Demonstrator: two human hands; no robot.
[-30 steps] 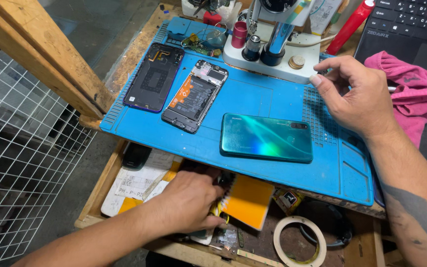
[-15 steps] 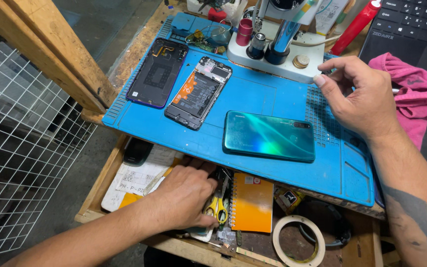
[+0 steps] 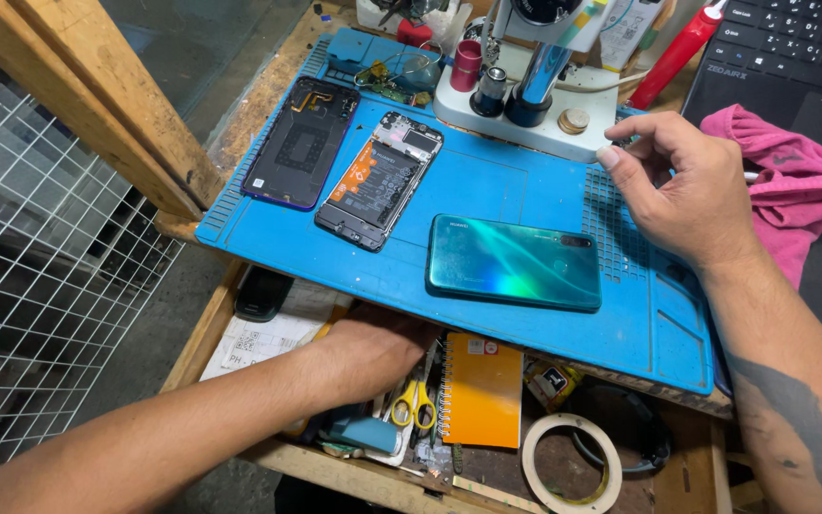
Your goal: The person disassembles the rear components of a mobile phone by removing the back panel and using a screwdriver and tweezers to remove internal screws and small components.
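Left grip (image 3: pixel 373 347) deeper under blue mat (image 3: pixel 487 190)

Teal phone (image 3: pixel 514 261) on blue mat (image 3: pixel 487 181), orange notebook (image 3: pixel 480 390), pink cloth (image 3: pixel 792 190), seemingly yellow-handled scissors (image 3: pixel 413 405).

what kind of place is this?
Most likely a phone repair bench. An opened phone with its battery exposed and a separate back cover lie on a blue work mat, beside a microscope base. The left hand reaches into a drawer of small tools.

bare blue mat (image 3: pixel 487 181) between opened phone (image 3: pixel 380 179) and microscope base (image 3: pixel 525 114), drawer crowded with scissors (image 3: pixel 413 405), orange notebook (image 3: pixel 479 388)
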